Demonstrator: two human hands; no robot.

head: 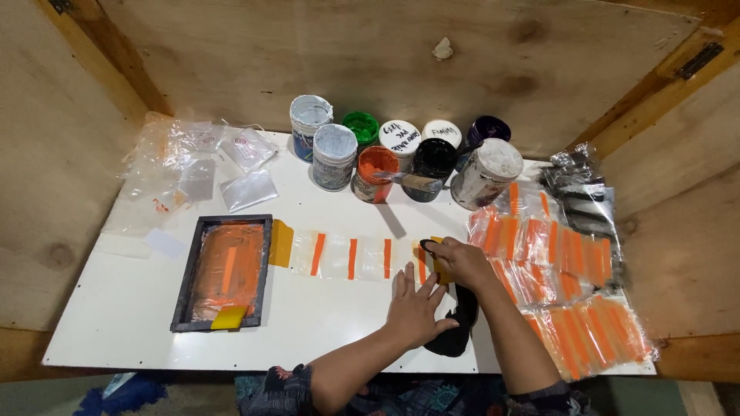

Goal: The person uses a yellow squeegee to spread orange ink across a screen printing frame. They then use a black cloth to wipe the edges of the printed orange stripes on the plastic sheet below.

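White table (116, 308): left hand (416, 308) flat and open, right hand (461, 262) gripping black cloth (459, 327) (paint jars (401, 158) behind), orange bags (570, 285) piled beside.

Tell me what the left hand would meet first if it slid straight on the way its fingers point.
Probably the right hand, just ahead of the left hand fingertips, gripping a dark tool over the clear bag with an orange stripe; depth is unclear.

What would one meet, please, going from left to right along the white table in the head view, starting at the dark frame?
Dark printing frame → row of clear bags with orange stripes → left hand → right hand → heap of orange-striped bags.
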